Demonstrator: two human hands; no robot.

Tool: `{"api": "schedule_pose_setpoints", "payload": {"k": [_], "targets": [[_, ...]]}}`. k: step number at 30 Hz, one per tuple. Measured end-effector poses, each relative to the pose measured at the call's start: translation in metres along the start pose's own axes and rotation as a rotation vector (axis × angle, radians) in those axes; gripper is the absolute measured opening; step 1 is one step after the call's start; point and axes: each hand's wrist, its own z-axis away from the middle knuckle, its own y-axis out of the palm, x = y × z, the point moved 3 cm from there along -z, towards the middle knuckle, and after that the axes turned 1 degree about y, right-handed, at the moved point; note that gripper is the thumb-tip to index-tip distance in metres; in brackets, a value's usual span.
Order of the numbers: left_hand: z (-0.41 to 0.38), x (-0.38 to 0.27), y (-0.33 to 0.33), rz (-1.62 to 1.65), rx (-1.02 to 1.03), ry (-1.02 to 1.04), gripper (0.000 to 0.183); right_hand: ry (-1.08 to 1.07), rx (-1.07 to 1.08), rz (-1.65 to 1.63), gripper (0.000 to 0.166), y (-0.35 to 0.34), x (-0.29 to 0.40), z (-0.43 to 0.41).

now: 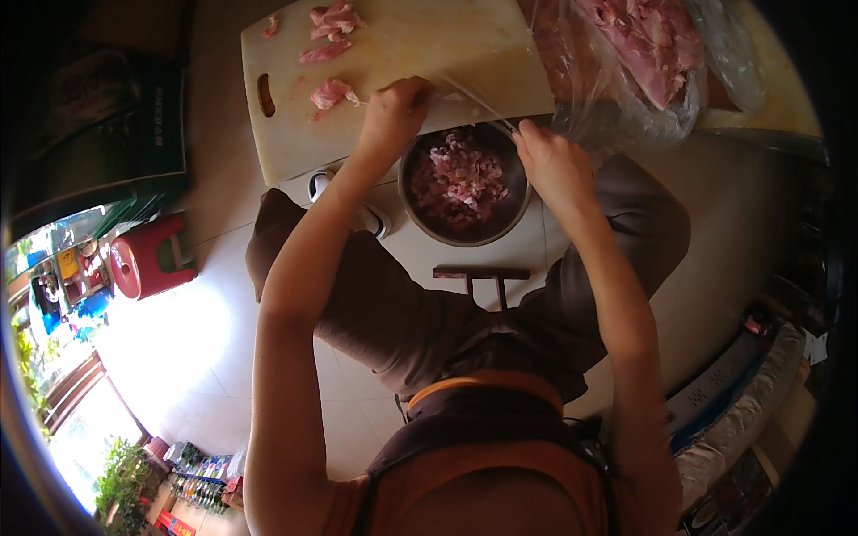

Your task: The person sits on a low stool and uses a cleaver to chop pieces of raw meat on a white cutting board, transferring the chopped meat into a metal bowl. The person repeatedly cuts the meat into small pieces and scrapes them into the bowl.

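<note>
My right hand [553, 161] grips a knife [486, 107] by its handle, the thin blade slanting up and left over the cutting board [415, 40]. Curled at the board's near edge is my left hand [399, 110]; whether its fingers pinch anything is hidden. Small pale scraps [462, 100] lie by the blade. Left of that hand sits a lump of raw meat [332, 94], with a meat strip [326, 51] and a larger cluster of raw meat [335, 20] farther back. Below the board's edge, between my knees, a dark metal bowl [462, 240] holds chopped meat [466, 174].
A large piece of raw meat [650, 47] rests in a clear plastic bag [603, 87] right of the board. A wooden bar on legs [481, 273] stands below the bowl. Left on the tiled floor [228, 268] is a red plastic stool [144, 258]; potted plants [124, 479] stand lower left.
</note>
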Motion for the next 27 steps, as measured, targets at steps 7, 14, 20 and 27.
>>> {"api": "schedule_pose_setpoints", "payload": {"k": [7, 14, 20, 27], "targets": [[0.032, -0.043, 0.0, 0.248, 0.352, 0.127, 0.019, 0.004, 0.158, -0.21, 0.02, -0.034, -0.018, 0.048], [0.033, -0.038, -0.007, 0.288, 0.304, 0.102, 0.031, 0.145, 0.138, -0.271, 0.025, -0.041, -0.017, 0.075], [0.008, -0.014, -0.064, -0.23, -0.179, -0.03, 0.037, 0.157, 0.041, -0.274, 0.023, -0.038, -0.005, 0.087], [0.013, 0.075, -0.105, -0.308, -0.011, -0.269, 0.044, 0.222, 0.108, -0.307, 0.022, -0.024, 0.007, 0.093]]}}
